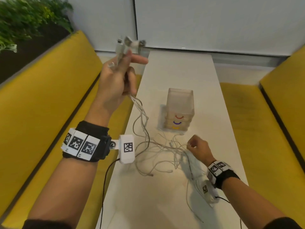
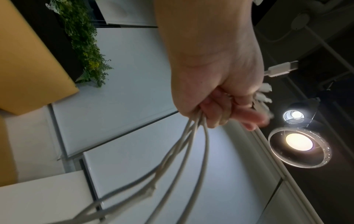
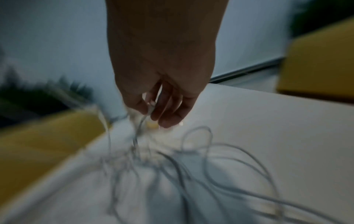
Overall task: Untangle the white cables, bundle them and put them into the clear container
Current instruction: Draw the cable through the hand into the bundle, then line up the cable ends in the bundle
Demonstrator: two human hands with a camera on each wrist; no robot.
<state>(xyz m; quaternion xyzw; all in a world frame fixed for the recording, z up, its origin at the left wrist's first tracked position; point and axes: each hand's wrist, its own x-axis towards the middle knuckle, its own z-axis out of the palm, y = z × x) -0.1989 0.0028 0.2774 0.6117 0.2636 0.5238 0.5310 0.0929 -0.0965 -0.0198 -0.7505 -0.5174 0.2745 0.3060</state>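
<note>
Untangling is under way. The left hand [image 1: 113, 83] grips the cables [image 1: 158, 147] by their plug ends, raised above the table [image 1: 214, 113]; the right hand [image 1: 198, 148] pinches one strand in the tangle near the box [image 1: 179, 103]. Next, draw that strand free without tightening knots.

A long white table [image 1: 181, 73] runs between two yellow benches [image 1: 41, 96], ending at a pale panelled wall [image 1: 214, 22]; greenery [image 1: 24, 19] tops the left bench, round ceiling lamps [image 2: 298, 144] glow overhead.

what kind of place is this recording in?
Likely an office or cafe booth: yellow padded benches flank a narrow white table, with a planter of greenery behind and a round ceiling lamp.
</note>
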